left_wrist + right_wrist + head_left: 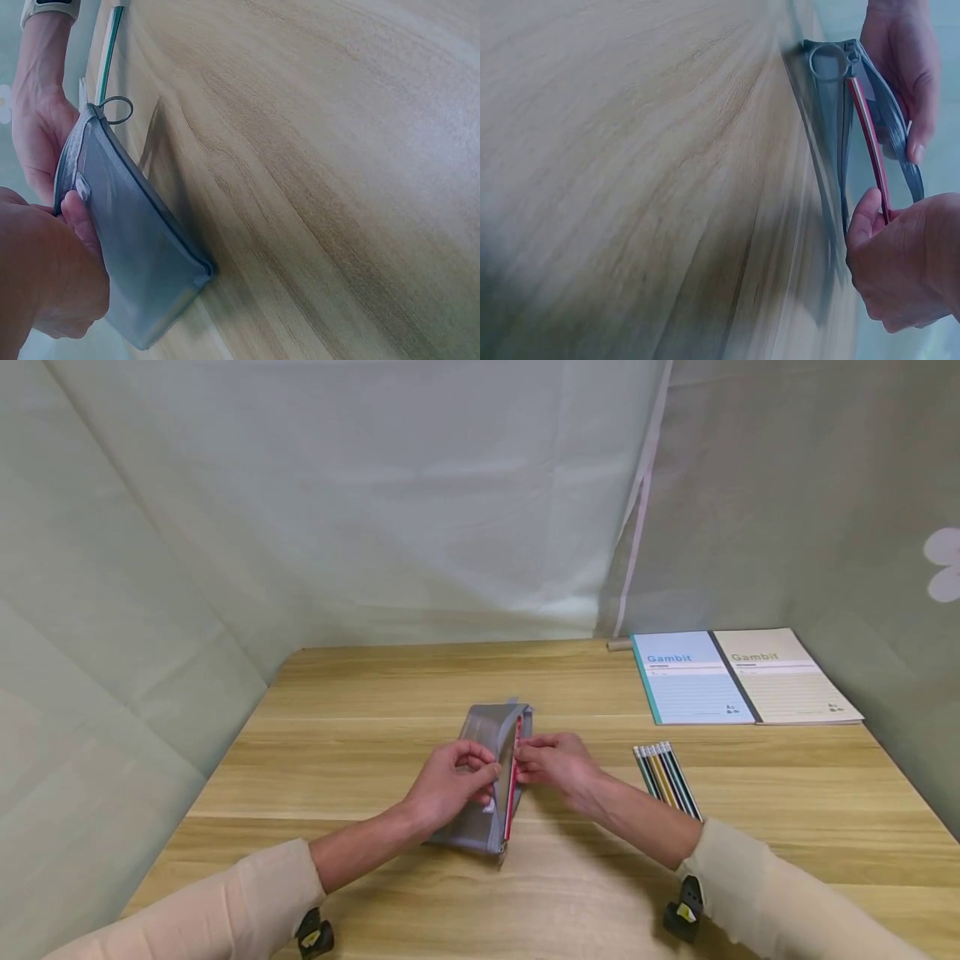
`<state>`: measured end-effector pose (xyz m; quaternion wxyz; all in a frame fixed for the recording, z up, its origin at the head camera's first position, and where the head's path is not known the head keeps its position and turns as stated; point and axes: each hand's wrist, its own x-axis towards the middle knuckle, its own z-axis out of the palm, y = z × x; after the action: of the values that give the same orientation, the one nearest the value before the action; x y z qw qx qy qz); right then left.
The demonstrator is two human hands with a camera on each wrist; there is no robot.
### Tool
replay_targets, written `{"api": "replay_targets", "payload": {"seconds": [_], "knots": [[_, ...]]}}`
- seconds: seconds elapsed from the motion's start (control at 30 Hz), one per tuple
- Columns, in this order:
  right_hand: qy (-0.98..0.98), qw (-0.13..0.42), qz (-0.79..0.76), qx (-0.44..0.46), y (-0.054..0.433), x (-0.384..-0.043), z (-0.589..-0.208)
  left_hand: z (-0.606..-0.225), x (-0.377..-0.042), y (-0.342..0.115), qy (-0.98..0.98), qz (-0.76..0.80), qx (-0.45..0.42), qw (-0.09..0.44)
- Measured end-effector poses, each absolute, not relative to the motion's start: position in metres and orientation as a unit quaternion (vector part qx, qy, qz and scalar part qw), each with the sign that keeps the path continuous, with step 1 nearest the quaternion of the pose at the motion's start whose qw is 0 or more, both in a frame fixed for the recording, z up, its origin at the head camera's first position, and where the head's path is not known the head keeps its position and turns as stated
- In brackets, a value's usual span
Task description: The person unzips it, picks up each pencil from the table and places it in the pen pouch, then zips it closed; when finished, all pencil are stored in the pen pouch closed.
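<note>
A grey translucent zip pouch point(486, 725) stands near the middle of the table with its top gaping. My left hand point(448, 783) pinches the pouch's left edge between thumb and fingers. On the other side, my right hand point(553, 763) holds a slim red striped pencil point(512, 802) at the mouth of the pouch. In the right wrist view, the red pencil point(869, 135) lies along the opening, between the two zip edges. A ring pull point(829, 62) hangs at the zip's end. My right fingers partly hide the pencil.
Several striped pencils point(660, 772) lie side by side on the wooden table point(337, 693), partly behind my right forearm. Two notebooks, one blue point(693, 693) and one cream point(795, 689), lie at the back right. Pale fabric point(450, 502) hangs behind the table.
</note>
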<state>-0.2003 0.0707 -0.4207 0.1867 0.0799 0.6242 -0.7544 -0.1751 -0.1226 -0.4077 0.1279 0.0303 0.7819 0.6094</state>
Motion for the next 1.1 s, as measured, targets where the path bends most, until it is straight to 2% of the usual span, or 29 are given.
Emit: {"api": "replay_targets", "payload": {"seconds": [0.63, 1.1], "knots": [[0.630, 0.184, -0.750, 0.081, 0.061, -0.201, -0.419, -0.407, -0.174, -0.122, 0.775, 0.617, 0.032, 0.131], [0.666, 0.170, -0.725, 0.041, 0.090, -0.186, -0.408, -0.405, -0.176, -0.122, 0.781, 0.611, 0.019, 0.128]]}}
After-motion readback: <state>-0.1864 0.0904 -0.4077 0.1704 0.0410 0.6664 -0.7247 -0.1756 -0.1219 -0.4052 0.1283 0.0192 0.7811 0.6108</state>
